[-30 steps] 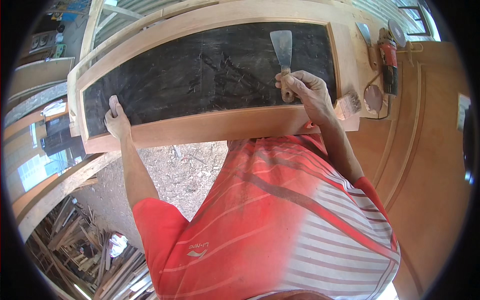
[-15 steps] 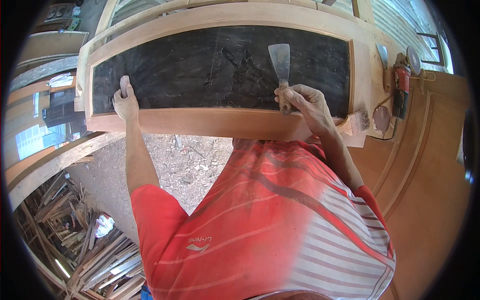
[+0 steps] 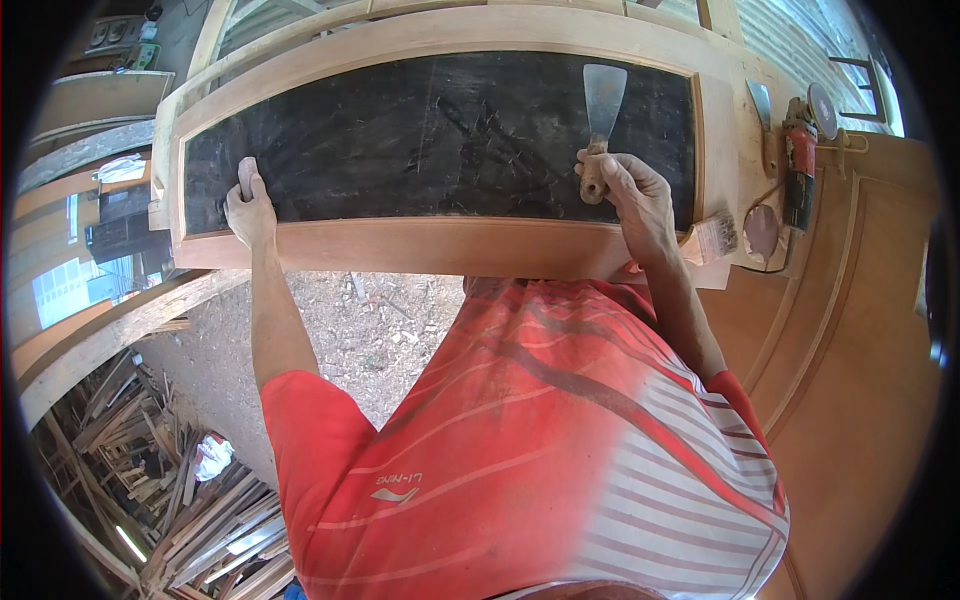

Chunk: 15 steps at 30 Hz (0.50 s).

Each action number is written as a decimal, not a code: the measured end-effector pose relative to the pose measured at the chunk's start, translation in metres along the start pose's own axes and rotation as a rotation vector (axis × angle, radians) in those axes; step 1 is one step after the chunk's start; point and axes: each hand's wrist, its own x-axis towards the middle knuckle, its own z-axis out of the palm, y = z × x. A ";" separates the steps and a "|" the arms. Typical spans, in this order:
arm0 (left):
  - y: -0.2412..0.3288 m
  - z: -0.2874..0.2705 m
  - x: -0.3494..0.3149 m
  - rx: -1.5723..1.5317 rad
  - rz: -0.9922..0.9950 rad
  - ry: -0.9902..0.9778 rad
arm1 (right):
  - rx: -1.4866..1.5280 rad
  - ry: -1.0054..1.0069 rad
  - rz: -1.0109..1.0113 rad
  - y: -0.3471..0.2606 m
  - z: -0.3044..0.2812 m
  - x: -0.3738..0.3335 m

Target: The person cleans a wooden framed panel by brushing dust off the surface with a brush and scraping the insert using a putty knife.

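Note:
My right hand (image 3: 637, 195) is closed round the wooden handle of a putty knife (image 3: 604, 100), its wide metal blade pointing away from me over the dark panel (image 3: 350, 150). That panel sits in a pale wooden frame (image 3: 420, 245) with a curved far edge. Over the panel's left end, my left hand (image 3: 250, 213) grips a small pinkish block (image 3: 247, 176), possibly folded sandpaper; its exact kind is unclear. Scratches and dark smears mark the middle of the panel.
At the right end lie a wide paintbrush (image 3: 713, 240), a second putty knife (image 3: 764, 115), a red angle grinder (image 3: 800, 165) and a round sanding disc (image 3: 762, 232). A brown wooden door (image 3: 850, 350) stretches along the right. Scrap wood (image 3: 215, 530) is heaped at lower left.
My right hand has shifted a little to the right and away from me, carrying the putty knife. My left hand and the block have stayed nearly where they were.

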 end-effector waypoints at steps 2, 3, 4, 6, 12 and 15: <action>0.003 -0.003 -0.002 -0.006 -0.003 -0.011 | 0.011 0.056 -0.047 0.002 0.001 0.000; 0.004 -0.003 -0.002 -0.011 -0.009 -0.023 | 0.061 0.052 -0.021 0.002 0.001 0.000; 0.001 -0.003 -0.002 -0.009 -0.010 -0.023 | 0.111 0.046 0.008 0.001 0.002 -0.001; -0.005 -0.001 -0.001 -0.003 0.011 0.018 | 0.051 0.024 -0.005 0.001 0.002 -0.002; -0.009 0.000 0.002 0.044 0.030 0.031 | 0.050 0.010 0.019 -0.003 0.001 -0.001; -0.006 0.000 0.002 0.043 0.011 0.017 | 0.021 0.004 0.056 -0.003 0.001 0.000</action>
